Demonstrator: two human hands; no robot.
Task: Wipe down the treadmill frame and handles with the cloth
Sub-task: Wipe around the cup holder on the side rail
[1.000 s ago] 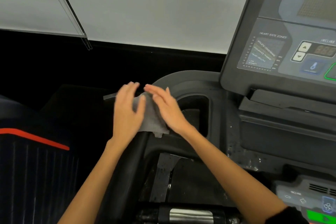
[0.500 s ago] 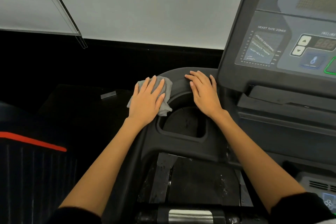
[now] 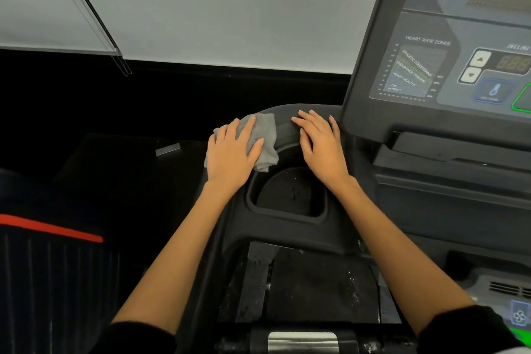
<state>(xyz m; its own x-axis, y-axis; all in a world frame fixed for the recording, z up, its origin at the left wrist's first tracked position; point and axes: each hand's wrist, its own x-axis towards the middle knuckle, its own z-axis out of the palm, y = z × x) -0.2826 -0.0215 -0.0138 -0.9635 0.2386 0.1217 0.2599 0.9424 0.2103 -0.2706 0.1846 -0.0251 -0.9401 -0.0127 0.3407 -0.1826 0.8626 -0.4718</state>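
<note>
Treadmill console [image 3: 448, 72] and curved black frame [image 3: 287, 131] sit as they did half a second ago. Left hand [image 3: 234, 152] remains flat, fingers extended, pressing the grey cloth [image 3: 263, 135] onto the frame's upper-left curve, not clenching it. Right hand [image 3: 321, 144] stays open-palmed on the frame beside the cupholder [image 3: 287, 195], grasping nothing.

Since 1 s ago, the left hand [image 3: 232, 152] has pressed the crumpled grey cloth [image 3: 263, 138] flat onto the curved black treadmill frame [image 3: 287, 121]; the right hand [image 3: 321, 146] has released it and rests alongside.

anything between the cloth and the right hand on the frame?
Nothing loose. In the head view, only a bare strip of the dark curved treadmill frame separates the grey cloth under the left hand from the right hand.
</note>
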